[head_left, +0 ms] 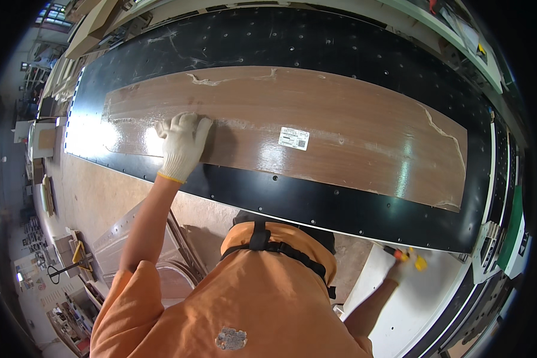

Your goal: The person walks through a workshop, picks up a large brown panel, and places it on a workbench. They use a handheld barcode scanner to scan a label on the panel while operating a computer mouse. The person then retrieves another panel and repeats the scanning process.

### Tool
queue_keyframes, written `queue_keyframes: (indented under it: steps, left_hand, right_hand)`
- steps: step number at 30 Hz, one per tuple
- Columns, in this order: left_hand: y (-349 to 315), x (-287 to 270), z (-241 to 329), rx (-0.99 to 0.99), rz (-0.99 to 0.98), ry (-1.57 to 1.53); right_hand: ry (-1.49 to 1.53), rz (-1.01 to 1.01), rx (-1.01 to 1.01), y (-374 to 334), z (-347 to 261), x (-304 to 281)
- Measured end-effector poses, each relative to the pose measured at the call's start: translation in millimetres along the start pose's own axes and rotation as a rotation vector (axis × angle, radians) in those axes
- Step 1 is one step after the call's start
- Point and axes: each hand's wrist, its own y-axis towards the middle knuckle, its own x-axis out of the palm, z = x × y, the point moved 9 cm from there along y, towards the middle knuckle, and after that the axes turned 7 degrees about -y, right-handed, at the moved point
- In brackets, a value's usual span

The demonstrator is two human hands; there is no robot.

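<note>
A long brown wood-look panel (352, 128), wrapped in clear film with loose wrinkled edges, lies on a black table (334, 194) dotted with small round studs. My left hand (184, 143), in a white knitted glove with a yellow cuff edge, rests on the panel's near left part, its fingers spread and slightly bent. A white printed label (293, 138) sits near the panel's middle. Down at the right, below the table edge, my right hand (397, 273) is by a black and red-orange tool handle (394, 252) and a yellow object (420, 263). Its fingers are too indistinct to make out.
Under the table's right end is a white board (426, 292). Brown curved panels (143, 250) lean below on the left. Machine rails and a green panel (512, 230) stand at the right. A pale beam (447, 39) crosses the far right.
</note>
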Motion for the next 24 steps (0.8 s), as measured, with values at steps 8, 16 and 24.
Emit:
queue_keyframes:
  steps: [8, 16, 24]
  left_hand:
    - [-5, -21, 39, 0.158, 0.182, -0.032]
    - [38, -39, 92, 0.448, 0.310, -0.192]
    - [26, -5, 68, 0.212, 0.057, -0.157]
  right_hand:
    - [-0.343, -0.435, -0.066, -151, -213, 45]
    - [-0.757, -1.350, -0.230, -336, -216, 202]
    - [0.035, 0.489, -0.145, -97, -144, 6]
